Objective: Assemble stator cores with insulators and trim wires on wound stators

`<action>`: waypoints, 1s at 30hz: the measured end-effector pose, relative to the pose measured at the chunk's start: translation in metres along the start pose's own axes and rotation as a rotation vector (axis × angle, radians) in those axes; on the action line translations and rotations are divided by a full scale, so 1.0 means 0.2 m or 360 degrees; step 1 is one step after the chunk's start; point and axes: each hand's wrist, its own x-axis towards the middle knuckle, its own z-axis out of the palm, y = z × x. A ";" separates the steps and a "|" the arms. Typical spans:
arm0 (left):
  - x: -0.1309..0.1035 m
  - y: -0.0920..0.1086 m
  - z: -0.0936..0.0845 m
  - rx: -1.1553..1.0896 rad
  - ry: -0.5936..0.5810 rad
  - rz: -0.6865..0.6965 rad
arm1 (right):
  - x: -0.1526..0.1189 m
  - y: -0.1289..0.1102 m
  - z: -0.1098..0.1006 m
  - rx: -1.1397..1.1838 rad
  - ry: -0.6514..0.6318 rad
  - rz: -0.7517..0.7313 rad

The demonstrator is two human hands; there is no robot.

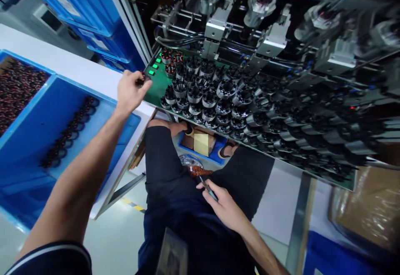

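My left hand is closed around a small dark wound motor stator, mostly covered by the fingers, at the left edge of the green work surface. Close to it, a few copper-wound stators stand at the surface's left corner. Many silver-and-black stator cores are stacked in rows to their right. Low over my lap, my right hand grips a slim pointed tool with a metal tip and a blue-grey handle; its exact kind is unclear.
A winding machine with metal heads stands behind the cores. At left, a blue bin holds a row of finished stators, beside another full bin. Blue crates are stacked behind. A metal bowl sits below, between my legs.
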 end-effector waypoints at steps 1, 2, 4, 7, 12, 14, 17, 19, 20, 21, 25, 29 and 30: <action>-0.09 0.04 -0.05 -0.0147 0.0129 0.0045 | 0.01 -0.02 -0.01 0.0037 0.0044 -0.0067; -0.21 0.09 -0.10 -0.0315 0.0230 0.0139 | 0.03 -0.05 -0.01 0.0097 0.0111 -0.0140; -0.46 0.23 -0.19 -0.0626 0.0319 0.0428 | 0.05 -0.11 -0.01 0.0238 0.0278 -0.0250; -0.83 0.46 -0.27 -0.0902 0.0305 0.0709 | 0.08 -0.23 0.01 0.0442 0.0535 -0.0391; -1.16 0.66 -0.26 -0.1060 0.0174 0.0728 | 0.16 -0.45 0.05 0.0646 0.0760 -0.1102; -1.20 0.68 -0.24 -0.1083 0.0148 0.0689 | 0.18 -0.51 0.06 0.0649 0.0732 -0.1257; -1.22 0.68 -0.23 -0.1071 0.0155 0.0655 | 0.19 -0.54 0.08 0.0607 0.0721 -0.1246; -1.23 0.67 -0.24 -0.1013 0.0146 0.0656 | 0.18 -0.54 0.09 0.0583 0.0684 -0.1181; -1.23 0.67 -0.24 -0.0959 0.0139 0.0673 | 0.17 -0.54 0.08 0.0599 0.0660 -0.1156; -1.23 0.66 -0.24 -0.0887 0.0145 0.0701 | 0.16 -0.54 0.08 0.0636 0.0632 -0.1121; -1.21 0.59 -0.22 -0.0571 0.0327 0.0846 | 0.11 -0.54 -0.02 0.0739 0.0300 -0.0678; -1.18 0.53 -0.19 -0.0659 0.0326 0.0824 | 0.10 -0.48 -0.11 0.1054 -0.0190 -0.0495; -1.18 0.54 -0.19 -0.0807 0.0261 0.0747 | 0.09 -0.45 -0.12 0.1196 -0.0243 -0.0540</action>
